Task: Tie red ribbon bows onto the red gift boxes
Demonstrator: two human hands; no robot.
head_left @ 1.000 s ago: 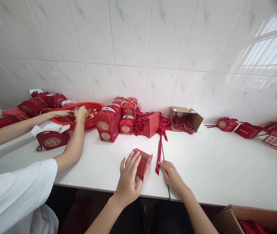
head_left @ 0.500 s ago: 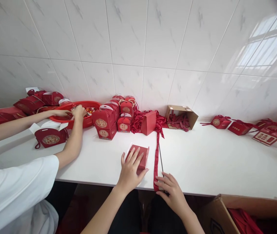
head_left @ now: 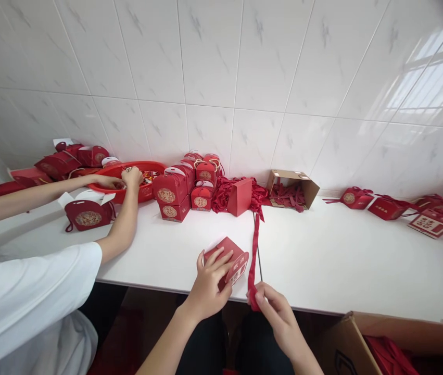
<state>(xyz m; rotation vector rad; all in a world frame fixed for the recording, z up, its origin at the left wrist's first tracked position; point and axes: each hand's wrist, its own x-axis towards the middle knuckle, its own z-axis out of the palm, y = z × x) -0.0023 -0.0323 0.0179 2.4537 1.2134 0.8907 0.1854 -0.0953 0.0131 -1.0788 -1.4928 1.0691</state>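
Note:
My left hand grips a small red gift box tilted at the near edge of the white table. My right hand pinches the near end of a long red ribbon that runs back across the table to a heap of red ribbons. The two hands are close together, box and ribbon nearly touching.
A person in a white shirt at my left reaches both hands into a red basket. Finished red boxes stand behind. A cardboard box of ribbons lies by the wall; more red boxes sit far right. A carton is below right.
My left hand has lifted and tilted the red box toward me. My right hand has closed on the ribbon end and drawn it to the table edge.

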